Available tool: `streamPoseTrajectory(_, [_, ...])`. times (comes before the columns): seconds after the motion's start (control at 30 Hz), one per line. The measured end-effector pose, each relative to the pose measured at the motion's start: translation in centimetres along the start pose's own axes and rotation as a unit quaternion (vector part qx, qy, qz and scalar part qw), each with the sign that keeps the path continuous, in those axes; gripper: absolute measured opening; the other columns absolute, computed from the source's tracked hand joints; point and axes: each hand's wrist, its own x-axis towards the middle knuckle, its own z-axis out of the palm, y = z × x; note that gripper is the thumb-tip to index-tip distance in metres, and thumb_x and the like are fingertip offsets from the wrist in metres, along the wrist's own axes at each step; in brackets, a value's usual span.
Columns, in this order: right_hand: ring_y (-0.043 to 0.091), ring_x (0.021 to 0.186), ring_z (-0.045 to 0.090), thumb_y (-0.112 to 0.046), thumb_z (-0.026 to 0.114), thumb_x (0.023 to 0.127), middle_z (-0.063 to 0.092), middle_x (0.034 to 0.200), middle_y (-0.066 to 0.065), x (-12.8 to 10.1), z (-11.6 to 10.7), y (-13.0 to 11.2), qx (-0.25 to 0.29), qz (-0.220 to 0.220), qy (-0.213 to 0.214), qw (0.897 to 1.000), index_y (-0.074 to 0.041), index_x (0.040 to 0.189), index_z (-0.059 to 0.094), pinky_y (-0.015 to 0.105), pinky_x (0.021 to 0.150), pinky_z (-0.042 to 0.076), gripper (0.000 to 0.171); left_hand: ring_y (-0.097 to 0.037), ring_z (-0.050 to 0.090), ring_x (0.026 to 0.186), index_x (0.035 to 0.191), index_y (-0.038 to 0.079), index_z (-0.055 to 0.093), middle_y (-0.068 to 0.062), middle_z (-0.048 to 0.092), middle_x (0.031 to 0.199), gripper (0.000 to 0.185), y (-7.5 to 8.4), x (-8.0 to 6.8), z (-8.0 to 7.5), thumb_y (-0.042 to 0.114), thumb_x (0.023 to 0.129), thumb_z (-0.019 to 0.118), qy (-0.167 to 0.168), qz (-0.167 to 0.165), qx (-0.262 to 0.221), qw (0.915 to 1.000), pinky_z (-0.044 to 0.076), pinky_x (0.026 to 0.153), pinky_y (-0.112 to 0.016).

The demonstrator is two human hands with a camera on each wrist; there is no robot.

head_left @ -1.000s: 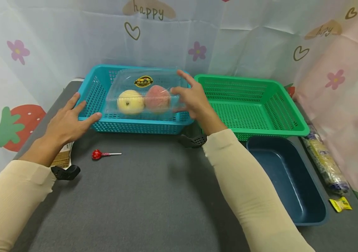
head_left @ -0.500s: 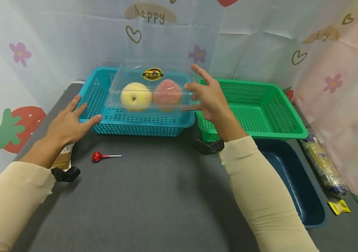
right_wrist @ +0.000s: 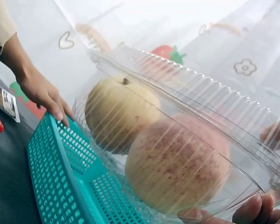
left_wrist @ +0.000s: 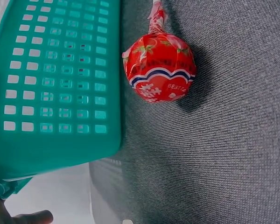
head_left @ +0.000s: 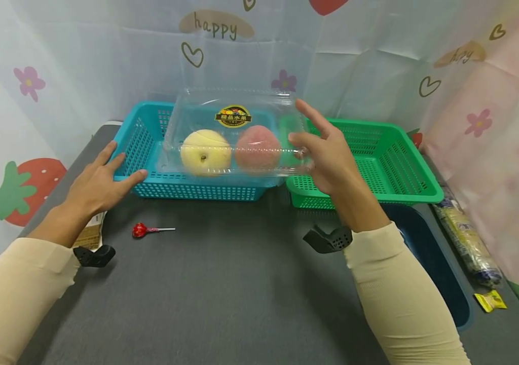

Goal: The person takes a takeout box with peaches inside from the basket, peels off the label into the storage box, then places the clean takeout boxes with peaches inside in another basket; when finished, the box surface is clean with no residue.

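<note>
My right hand (head_left: 339,162) grips the right end of a clear plastic fruit box (head_left: 191,114) with a black and gold label. Through its walls show a pale yellow round fruit with a short stem (right_wrist: 116,112) and a pink peach (right_wrist: 177,163). The box hangs tilted over the blue basket (head_left: 195,191), its right end overlapping the green basket (head_left: 366,195) in the head view. With fingers spread, my left hand (head_left: 90,190) rests on the blue basket's front left corner. A red-wrapped lollipop (left_wrist: 161,70) lies on the table just below that basket.
At the right, a dark blue basin (head_left: 446,284) is partly hidden by my right sleeve. Beyond it lie a long plastic-wrapped package (head_left: 469,238) and a yellow wrapped candy (head_left: 490,301). A brown and white packet (head_left: 90,234) sits under my left wrist. A patterned curtain (head_left: 364,30) hangs behind.
The right hand has lifted the fruit box out of the blue basket and carried it to the right, toward the green basket. The left hand has stayed on the blue basket's corner.
</note>
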Motion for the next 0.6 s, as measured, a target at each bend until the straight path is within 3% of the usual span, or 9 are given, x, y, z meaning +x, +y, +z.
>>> streamPoseTrajectory(0.13, [0.018, 0.07, 0.045, -0.003, 0.059, 0.092, 0.045, 0.093, 0.007, -1.4, -0.6, 0.1, 0.014, -0.008, -0.013, 1.0, -0.032, 0.144, 0.047, 0.035, 0.061, 0.047, 0.061, -0.055, 0.013, 0.135, 0.151, -0.003, 0.022, -0.016, -0.004, 0.16, 0.09, -0.1, 0.0, 0.1, 0.063, 0.093, 0.041, 0.004, 0.0, -0.002, 1.0, 0.015, 0.099, -0.073])
streamPoseTrajectory(0.27, [0.017, 0.071, 0.047, -0.002, 0.058, 0.092, 0.043, 0.073, 0.006, -2.7, -1.1, 0.3, 0.025, -0.01, -0.024, 0.999, -0.028, 0.147, 0.044, 0.042, 0.067, 0.052, 0.063, -0.053, 0.012, 0.136, 0.15, -0.004, 0.022, -0.016, -0.004, 0.16, 0.09, -0.3, 0.0, 0.2, 0.063, 0.093, 0.042, 0.008, -0.002, -0.005, 1.0, 0.015, 0.1, -0.073])
streamPoseTrajectory(0.4, [0.017, 0.074, 0.049, -0.001, 0.057, 0.092, 0.044, 0.069, 0.004, -3.8, -1.5, 0.7, 0.032, -0.015, -0.037, 0.999, -0.026, 0.149, 0.041, 0.047, 0.072, 0.054, 0.064, -0.053, 0.012, 0.136, 0.15, -0.005, 0.023, -0.016, -0.003, 0.16, 0.09, -0.3, -0.1, 0.2, 0.062, 0.093, 0.043, 0.01, -0.003, -0.007, 0.9999, 0.015, 0.1, -0.073])
streamPoseTrajectory(0.5, [0.017, 0.076, 0.05, 0.0, 0.055, 0.093, 0.046, 0.069, 0.004, -4.6, -1.9, 0.9, 0.037, -0.019, -0.043, 0.998, -0.024, 0.149, 0.039, 0.045, 0.072, 0.054, 0.063, -0.053, 0.012, 0.137, 0.15, -0.005, 0.023, -0.016, -0.003, 0.16, 0.09, -0.2, 0.0, 0.1, 0.062, 0.093, 0.043, 0.009, -0.002, -0.009, 0.9999, 0.015, 0.1, -0.073])
streamPoseTrajectory(0.6, [0.018, 0.078, 0.051, 0.0, 0.054, 0.094, 0.048, 0.074, 0.006, -5.4, -2.2, 1.1, 0.039, -0.023, -0.043, 0.998, -0.024, 0.15, 0.039, 0.035, 0.066, 0.053, 0.063, -0.053, 0.012, 0.137, 0.15, -0.005, 0.023, -0.016, -0.004, 0.16, 0.09, -0.1, 0.1, 0.1, 0.062, 0.093, 0.043, 0.007, 0.001, -0.01, 0.9999, 0.015, 0.099, -0.073])
